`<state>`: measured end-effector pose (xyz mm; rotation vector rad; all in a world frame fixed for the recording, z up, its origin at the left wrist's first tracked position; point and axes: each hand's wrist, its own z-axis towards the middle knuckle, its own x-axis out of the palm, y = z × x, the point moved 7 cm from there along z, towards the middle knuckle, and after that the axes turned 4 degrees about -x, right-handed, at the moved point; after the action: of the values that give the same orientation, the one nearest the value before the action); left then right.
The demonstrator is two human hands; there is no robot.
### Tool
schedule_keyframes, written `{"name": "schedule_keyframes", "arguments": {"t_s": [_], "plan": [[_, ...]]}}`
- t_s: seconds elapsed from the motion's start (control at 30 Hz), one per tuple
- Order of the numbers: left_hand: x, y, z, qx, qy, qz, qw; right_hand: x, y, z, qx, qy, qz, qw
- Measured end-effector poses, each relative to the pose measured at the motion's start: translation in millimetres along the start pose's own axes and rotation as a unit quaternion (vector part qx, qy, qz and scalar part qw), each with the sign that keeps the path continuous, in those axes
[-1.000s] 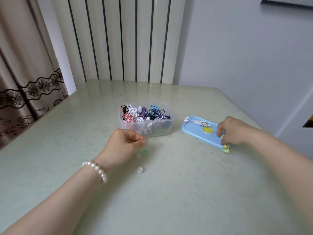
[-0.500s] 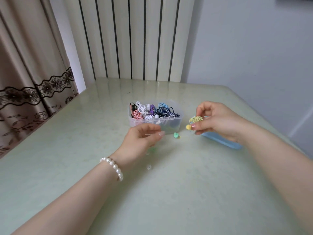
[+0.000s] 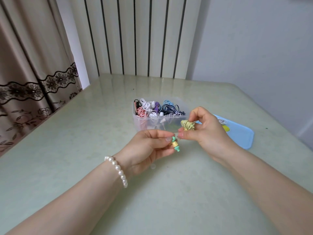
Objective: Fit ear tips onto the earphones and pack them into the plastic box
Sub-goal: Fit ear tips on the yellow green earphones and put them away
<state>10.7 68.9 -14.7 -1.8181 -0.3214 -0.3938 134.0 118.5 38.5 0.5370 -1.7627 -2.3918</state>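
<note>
My right hand [image 3: 205,133] holds a coiled yellow-green earphone bundle [image 3: 187,125] above the table, in front of the clear plastic box [image 3: 140,123]. My left hand [image 3: 145,148] pinches one green and yellow earbud [image 3: 175,144] of that set, which hangs below my fingertips. The two hands meet fingertip to fingertip. The box holds several coiled earphones in white, pink, purple, black and blue. A small clear ear tip [image 3: 153,166] lies on the table under my left hand.
The blue box lid [image 3: 240,134] lies flat to the right of the box, with a white earphone bundle [image 3: 221,121] on it, partly hidden by my right hand. A radiator, a wall and a curtain bound the table's far and left sides.
My right hand lifted the yellow-green earphones off the blue lid and brought them left to the middle. My left hand rose from the table and took hold of one earbud.
</note>
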Motion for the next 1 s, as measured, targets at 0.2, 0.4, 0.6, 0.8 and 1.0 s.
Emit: {"name": "schedule_keyframes", "arguments": {"t_s": [0.2,0.4,0.6,0.8,1.0], "plan": [[-3.5,-3.8,0.5,0.026,-0.029,0.005,0.999,23.5,2.6,-11.8,-0.028,0.148,-0.050,0.987],[-6.7,-9.6,-0.2,0.045,-0.045,0.062,0.996,18.2,-12.5,-10.7,0.013,0.103,0.001,0.995],[-43.8,-53.1,-10.2,0.203,-0.236,0.407,0.859,-0.6,-17.1,-7.1,0.042,0.050,0.053,0.996],[-48.5,-42.0,-3.2,0.158,-0.224,0.544,0.793,-0.9,-19.5,-11.9,0.059,0.064,0.066,0.994],[-32.7,-22.8,4.1,0.147,-0.184,0.589,0.773,2.9,-18.7,-15.1,0.051,0.084,-0.033,0.995]]}}
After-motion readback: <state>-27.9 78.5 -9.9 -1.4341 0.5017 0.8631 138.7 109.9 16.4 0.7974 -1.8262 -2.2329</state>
